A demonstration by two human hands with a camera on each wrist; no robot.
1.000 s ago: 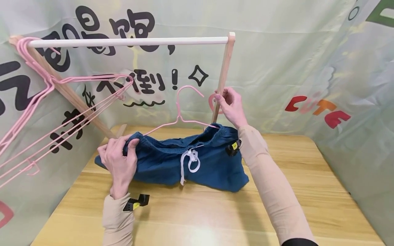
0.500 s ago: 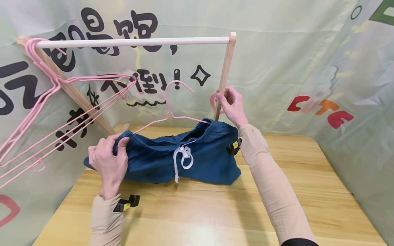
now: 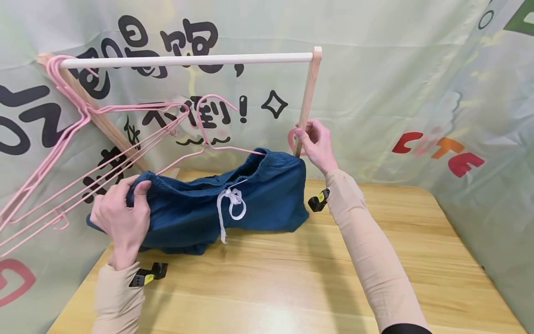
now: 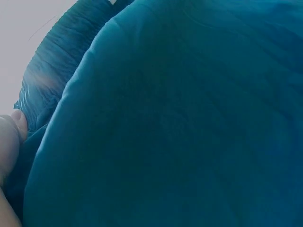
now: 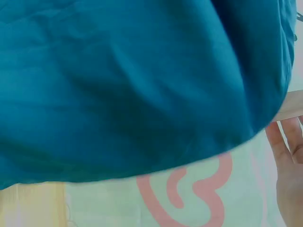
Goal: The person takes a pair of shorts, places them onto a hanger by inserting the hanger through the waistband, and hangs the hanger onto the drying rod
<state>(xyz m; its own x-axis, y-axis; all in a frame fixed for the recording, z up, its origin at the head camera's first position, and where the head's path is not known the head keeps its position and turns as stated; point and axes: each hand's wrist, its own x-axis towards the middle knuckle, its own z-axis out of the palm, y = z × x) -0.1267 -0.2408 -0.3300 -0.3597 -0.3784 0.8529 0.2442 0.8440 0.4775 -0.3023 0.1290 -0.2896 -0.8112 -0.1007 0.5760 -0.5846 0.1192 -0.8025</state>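
Observation:
Blue drawstring pants [image 3: 271, 195] hang over a pink hanger [image 3: 233, 149], whose hook stands up bare above the waistband. My left hand [image 3: 125, 213] grips the waistband at its left corner, thumb on the near side. Whether those fingers also hold the hanger's end is hidden by the cloth. A white drawstring [image 3: 233, 200] is tied at the front. With thumb and fingers, my right hand [image 3: 316, 144] pinches the wooden post [image 3: 309, 93] of a clothes rack. In the right wrist view, the pants [image 5: 142, 94] cover most of the picture, with the fingers on the post at right.
The rack's white bar [image 3: 187, 60] runs across above the pants. Several pink hangers [image 3: 85, 111] hang at its left end and jut toward the left hand. A wooden table [image 3: 258, 283] lies below. Printed fabric walls [image 3: 375, 93] enclose the back and sides.
My left hand has carried the pants and hanger to the left and slightly up, away from the right post. The right hand stays on the post.

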